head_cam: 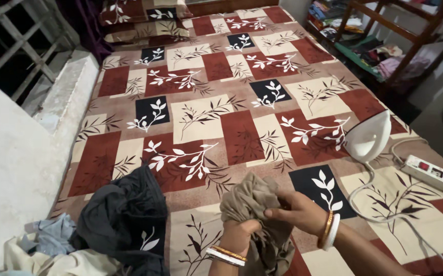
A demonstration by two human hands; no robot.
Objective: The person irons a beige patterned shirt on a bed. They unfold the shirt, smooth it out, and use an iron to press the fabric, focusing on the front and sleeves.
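A crumpled khaki-brown garment is bunched up over the near edge of the bed. My left hand grips it from below in a fist, bangles on the wrist. My right hand pinches the cloth from the right side, with gold and white bangles on its wrist. Both hands hold the same garment just above the patterned bedsheet, which has maroon, cream and black patches with leaf prints.
A dark grey garment lies heaped at the near left, with pale blue and cream clothes beside it. A white iron stands at the right edge, its cord running to a white power strip. Pillows lie at the far end; a wooden rack stands far right.
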